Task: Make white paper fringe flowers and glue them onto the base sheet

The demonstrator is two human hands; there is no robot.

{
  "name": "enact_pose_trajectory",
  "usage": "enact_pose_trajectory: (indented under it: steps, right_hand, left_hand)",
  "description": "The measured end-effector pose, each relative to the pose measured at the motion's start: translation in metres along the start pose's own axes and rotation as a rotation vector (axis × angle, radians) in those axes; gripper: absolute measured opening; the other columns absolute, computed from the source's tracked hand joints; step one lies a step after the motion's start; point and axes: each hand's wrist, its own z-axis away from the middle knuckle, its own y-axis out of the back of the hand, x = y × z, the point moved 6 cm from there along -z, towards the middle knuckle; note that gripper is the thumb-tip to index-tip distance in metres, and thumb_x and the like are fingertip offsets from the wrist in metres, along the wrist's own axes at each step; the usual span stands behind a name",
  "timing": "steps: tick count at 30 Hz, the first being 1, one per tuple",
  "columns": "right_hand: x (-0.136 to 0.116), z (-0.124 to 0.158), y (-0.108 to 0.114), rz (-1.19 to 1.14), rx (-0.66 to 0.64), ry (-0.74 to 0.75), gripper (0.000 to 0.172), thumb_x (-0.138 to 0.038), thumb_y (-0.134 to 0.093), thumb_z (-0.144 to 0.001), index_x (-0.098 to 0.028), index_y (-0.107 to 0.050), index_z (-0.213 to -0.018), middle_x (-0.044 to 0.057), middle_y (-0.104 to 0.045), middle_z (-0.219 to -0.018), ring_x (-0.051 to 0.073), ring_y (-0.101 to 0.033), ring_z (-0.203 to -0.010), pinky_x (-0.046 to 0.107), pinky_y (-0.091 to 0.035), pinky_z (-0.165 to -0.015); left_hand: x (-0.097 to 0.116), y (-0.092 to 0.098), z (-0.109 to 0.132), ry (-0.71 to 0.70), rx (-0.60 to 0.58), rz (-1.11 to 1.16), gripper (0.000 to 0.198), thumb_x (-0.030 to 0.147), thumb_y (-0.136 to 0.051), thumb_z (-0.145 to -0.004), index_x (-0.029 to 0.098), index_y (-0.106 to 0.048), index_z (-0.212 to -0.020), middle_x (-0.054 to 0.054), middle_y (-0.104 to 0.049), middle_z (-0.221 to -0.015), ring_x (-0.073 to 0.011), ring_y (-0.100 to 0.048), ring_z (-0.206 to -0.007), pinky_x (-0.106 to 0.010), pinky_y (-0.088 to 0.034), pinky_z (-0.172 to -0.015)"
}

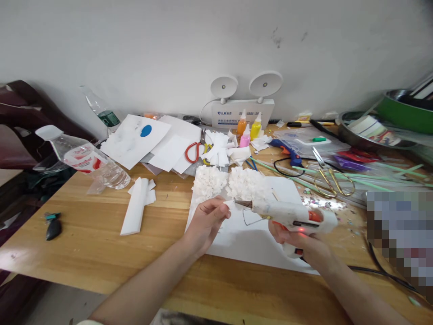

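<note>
My right hand (297, 239) is wrapped round the handle of a white hot glue gun (287, 214), whose red light glows. Its metal nozzle points left and meets, or nearly meets, a small white paper piece (230, 205). That piece is pinched between the thumb and fingers of my left hand (210, 221). Under both hands lies a white paper sheet (250, 241). Two clumps of crumpled white paper bits, a left clump (209, 180) and a right clump (246, 183), sit on its far part, just beyond the nozzle.
Left of the sheet are a folded paper strip (135, 210) and a tilted water bottle (88, 160). Behind stand small paint bottles (245, 135), red-handled pliers (193, 152) and a twin-head lamp (241, 110). Gold scissors (329, 178), a blue glue gun (295, 155) and a black cable (375, 271) lie right.
</note>
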Motion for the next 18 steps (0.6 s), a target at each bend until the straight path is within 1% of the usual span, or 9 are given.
enact_pose_trajectory:
  steps: [8,13,18]
  right_hand:
    - [0.014,0.003,0.003,0.000,-0.038,-0.093,0.028,-0.045,-0.056,-0.067,-0.019,-0.050,-0.059,0.000,-0.042,-0.054,0.012,-0.037,-0.047,0.024,-0.026,-0.039]
    - [0.008,0.002,0.000,0.015,-0.045,-0.027,0.029,-0.044,-0.057,-0.067,-0.019,-0.047,-0.056,-0.001,-0.039,-0.050,0.011,-0.035,-0.047,0.024,-0.027,-0.042]
    - [0.002,0.003,-0.002,0.067,-0.042,-0.069,0.030,-0.043,-0.058,-0.066,-0.018,-0.046,-0.053,-0.002,-0.037,-0.049,0.010,-0.034,-0.045,0.024,-0.026,-0.041]
  left_hand:
    - [0.000,-0.001,-0.001,0.005,-0.003,0.017,0.016,0.029,-0.069,-0.065,0.019,-0.063,-0.054,0.003,-0.047,-0.060,-0.0054,-0.042,-0.061,-0.020,-0.033,-0.065]
    - [-0.001,0.002,-0.001,0.012,0.042,0.044,0.015,0.027,-0.071,-0.063,0.019,-0.063,-0.053,0.004,-0.045,-0.060,-0.0052,-0.044,-0.059,-0.020,-0.035,-0.064]
    - [-0.001,0.003,-0.001,0.017,0.080,0.013,0.016,0.029,-0.073,-0.060,0.019,-0.063,-0.053,0.004,-0.047,-0.058,-0.0061,-0.045,-0.059,-0.022,-0.036,-0.066]
